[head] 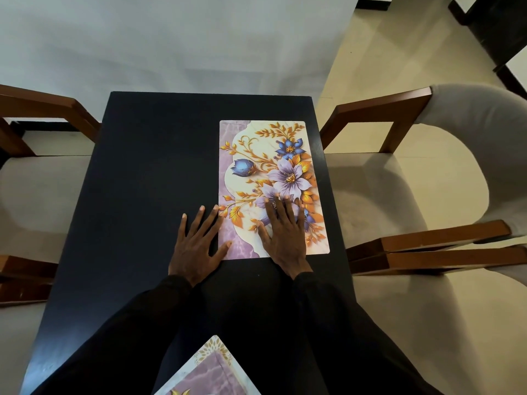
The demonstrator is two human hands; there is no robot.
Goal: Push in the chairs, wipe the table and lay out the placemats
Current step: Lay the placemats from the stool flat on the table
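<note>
Right hand (285, 235) flat, fingers spread, pressing mat (271, 172) onto table (142, 166); left hand (196, 243) spread flat, nudging mat edge straight.

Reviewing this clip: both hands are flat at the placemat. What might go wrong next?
The rectangular floral placemat lies near the right edge of the dark table; a push from the right hand may slide it over. The left hand touches only its edge. The black sleeves may drag the second purple placemat between them.
</note>
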